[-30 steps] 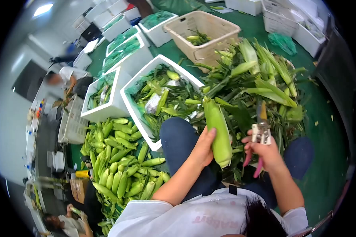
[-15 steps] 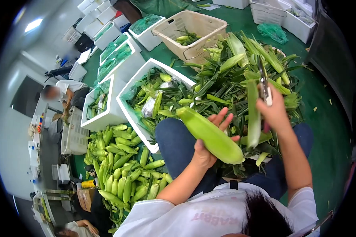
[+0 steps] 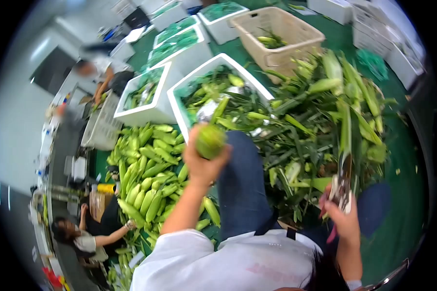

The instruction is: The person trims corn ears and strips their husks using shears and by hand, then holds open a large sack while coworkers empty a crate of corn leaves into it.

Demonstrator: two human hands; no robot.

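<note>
My left hand [image 3: 202, 162] is wrapped round a green ear of corn [image 3: 210, 141], held end-on and blurred above the left knee. Below and left of it lies a heap of ears in light green husks [image 3: 150, 182]. My right hand [image 3: 344, 216] grips a metal cutting tool [image 3: 344, 180] with pale and pink handle parts; its exact kind is unclear. The tool points away from me, over the edge of a big pile of stripped husks and leaves [image 3: 296, 140]. A long leaf [image 3: 345, 126] shows right beyond the blade; I cannot tell whether they touch.
A white foam box [image 3: 174, 99] with leafy corn and silvery wrapping stands ahead, beside another foam box [image 3: 167, 104]. Behind the pile is a beige crate [image 3: 296, 48] with some corn. One co-worker [image 3: 90, 237] reaches to the heap; another person [image 3: 104, 72] sits farther back.
My left hand has swung left with the ear, from over my lap towards the heap. My right hand has come lower and nearer with the tool. The head view has shifted left.
</note>
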